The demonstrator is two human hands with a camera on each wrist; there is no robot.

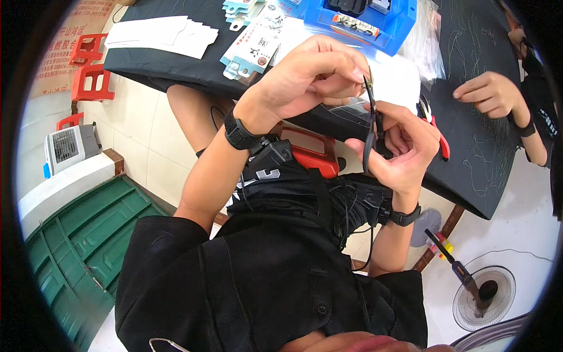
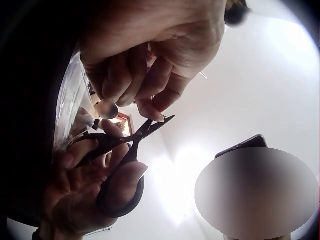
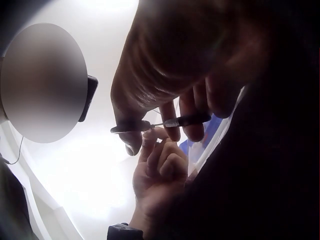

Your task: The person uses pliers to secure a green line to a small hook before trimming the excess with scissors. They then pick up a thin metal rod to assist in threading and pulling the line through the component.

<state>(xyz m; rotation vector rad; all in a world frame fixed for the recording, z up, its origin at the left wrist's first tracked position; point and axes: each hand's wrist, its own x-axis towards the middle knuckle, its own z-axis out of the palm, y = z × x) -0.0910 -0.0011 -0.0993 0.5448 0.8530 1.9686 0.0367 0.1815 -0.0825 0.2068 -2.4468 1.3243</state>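
Note:
A pair of black-handled scissors (image 1: pixel 368 149) is held in my right hand (image 1: pixel 407 144), with the thumb through one loop and fingers in the other. In the left wrist view the scissor blades (image 2: pixel 148 129) stand parted. Close at the blades, my left hand (image 1: pixel 311 79) pinches a tiny glinting thing (image 2: pixel 164 118) between thumb and forefinger; what it is I cannot tell. The left hand's other fingers are curled in towards the palm. Both hands are raised above the front edge of the black-covered table (image 1: pixel 158 70).
A blue bin (image 1: pixel 399 35) with an orange-labelled packet, printed cards (image 1: pixel 252 53) and white sheets (image 1: pixel 164 35) lie on the table. Red-handled pliers (image 1: pixel 441 141) lie to the right. Another person's hand (image 1: pixel 489 94) is near loose threads. A red stool (image 1: pixel 311 152) stands below.

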